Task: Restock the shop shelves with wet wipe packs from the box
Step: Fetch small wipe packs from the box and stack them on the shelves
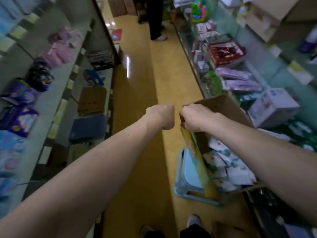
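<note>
An open cardboard box [221,107] with a yellow-green printed side stands on a light blue stool [187,179] at the right of the aisle. Several white wet wipe packs [228,167] lie inside it. My right hand [195,117] grips the box's near-left top edge, fingers curled over the rim. My left hand [161,116] hovers just left of it as a closed fist, holding nothing visible. Both arms stretch forward over the yellow floor.
Shelves [51,103] with purple, blue and pink packs run along the left, with a brown carton [92,100] low down. Shelves on the right [240,78] hold purple packs and a white box [272,107]. A person [155,18] stands far down the aisle.
</note>
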